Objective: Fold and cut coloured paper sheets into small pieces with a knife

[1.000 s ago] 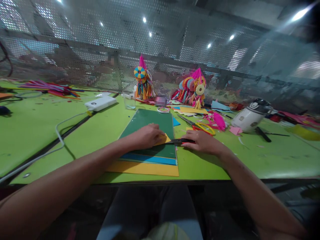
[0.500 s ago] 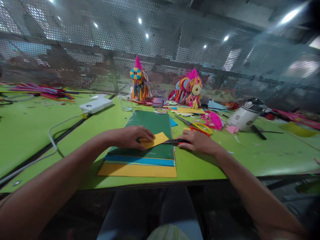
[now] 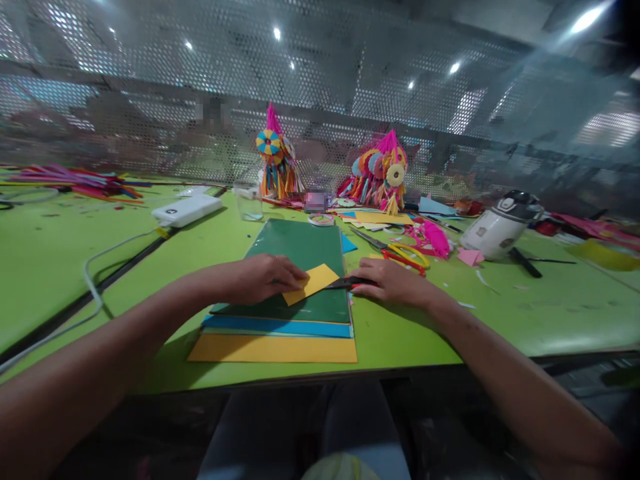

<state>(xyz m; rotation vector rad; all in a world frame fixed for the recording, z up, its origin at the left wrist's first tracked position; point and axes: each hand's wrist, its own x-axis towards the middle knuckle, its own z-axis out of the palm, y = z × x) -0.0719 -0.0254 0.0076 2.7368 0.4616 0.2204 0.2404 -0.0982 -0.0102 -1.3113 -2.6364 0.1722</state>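
Note:
My left hand pinches the left end of a small yellow piece of paper, held slantwise over a dark green sheet. My right hand is closed round dark scissors with some red at the handle. Their tip points left and meets the paper's right edge; whether the blades are apart is too small to tell. Under the green sheet, blue and orange-yellow sheets stick out toward me.
Scissors with yellow and red handles lie beyond my right hand. A bright pink bundle, a white jug with a black lid and paper scraps are rightward. Farther left are a clear cup and a white power bank with a cable.
My left fingers have shifted slightly, and more of the yellow paper's lower left part shows. The scissors stay at its right edge. The whole view has shifted a little.

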